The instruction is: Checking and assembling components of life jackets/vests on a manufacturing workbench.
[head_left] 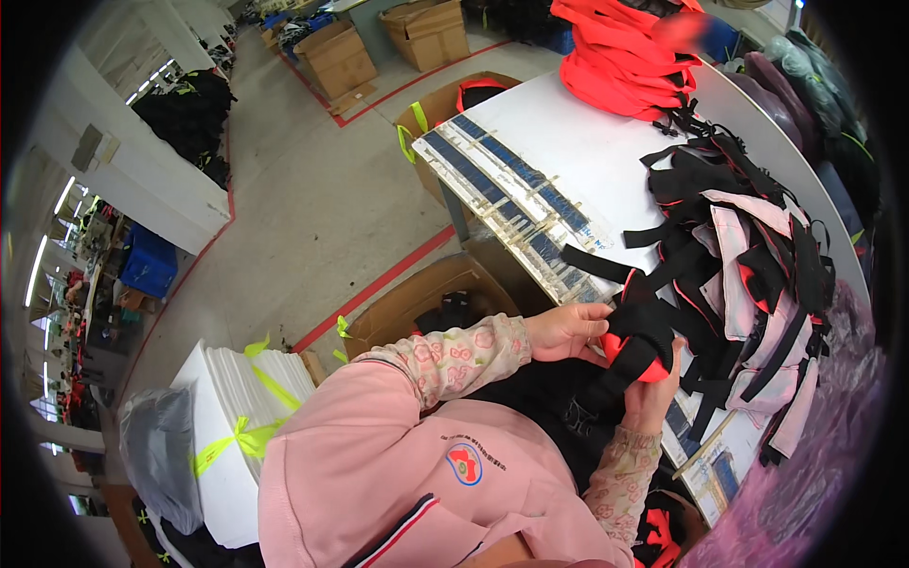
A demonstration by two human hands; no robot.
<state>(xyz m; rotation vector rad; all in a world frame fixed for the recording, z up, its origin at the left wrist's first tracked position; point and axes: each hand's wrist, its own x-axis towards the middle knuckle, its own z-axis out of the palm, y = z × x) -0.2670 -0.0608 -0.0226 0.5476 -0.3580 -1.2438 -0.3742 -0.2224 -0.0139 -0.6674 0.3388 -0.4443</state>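
Pink shirt [379, 464]: nearest the camera
Left hand [566, 333]: fingers pinch a black-and-red strap bundle [651, 324]
Right hand [653, 390]: fingers curl around its right side
Strap bundle: held at the near edge of the surface [559, 118]
Surface: carries black-and-pink straps [734, 256]; red cloth [620, 66] farther off

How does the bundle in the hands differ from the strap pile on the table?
The bundle is in the left hand and right hand; the pile lies on the table. The bundle is smaller and compact; the pile sprawls. The pile shows pink panels; the bundle shows none. Both show black and red.
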